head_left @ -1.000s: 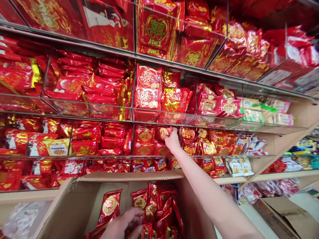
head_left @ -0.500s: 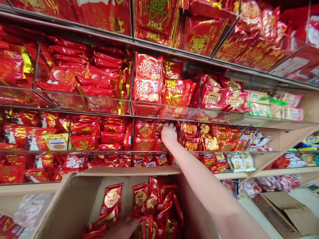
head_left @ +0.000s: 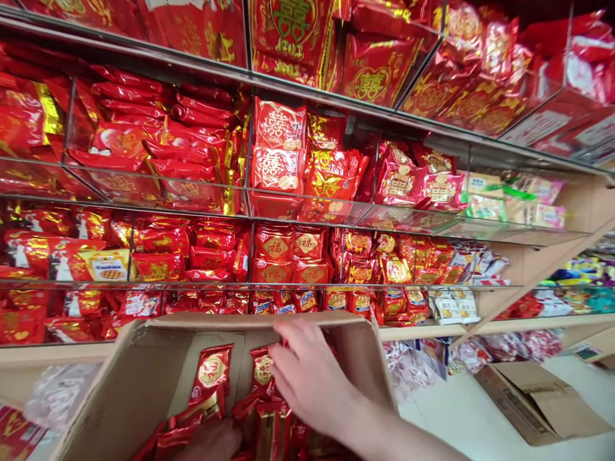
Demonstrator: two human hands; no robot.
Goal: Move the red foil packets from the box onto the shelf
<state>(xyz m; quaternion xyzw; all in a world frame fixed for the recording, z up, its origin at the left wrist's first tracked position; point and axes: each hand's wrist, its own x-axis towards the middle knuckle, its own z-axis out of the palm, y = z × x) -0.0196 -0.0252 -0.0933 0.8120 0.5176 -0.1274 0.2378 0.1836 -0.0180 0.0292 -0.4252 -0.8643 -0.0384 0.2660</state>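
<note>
An opened cardboard box [head_left: 115,397] holds several red packets [head_left: 211,371] with gold emblems. My right hand [head_left: 310,374] hovers over the box's far right part, back up, fingers slightly bent and apart, with nothing visible in it. It covers some packets beneath it. Low inside the box, my left hand [head_left: 214,440] is dim and blurred among the packets; its fingers are hidden, so its grip cannot be made out. On the shelf beyond, matching red packets [head_left: 307,246] stand stacked in a clear-walled compartment.
Shelves with clear fronts [head_left: 307,205] run across the view, filled with red and gold packets. A shelf edge [head_left: 423,333] lies just behind the box. Another cardboard box [head_left: 542,400] sits at the lower right. Plastic-wrapped goods [head_left: 60,394] lie at the lower left.
My right hand has drawn back from the shelf compartment and come down over the box. Two columns of packets now show there. My left hand has shifted slightly left and down among the packets.
</note>
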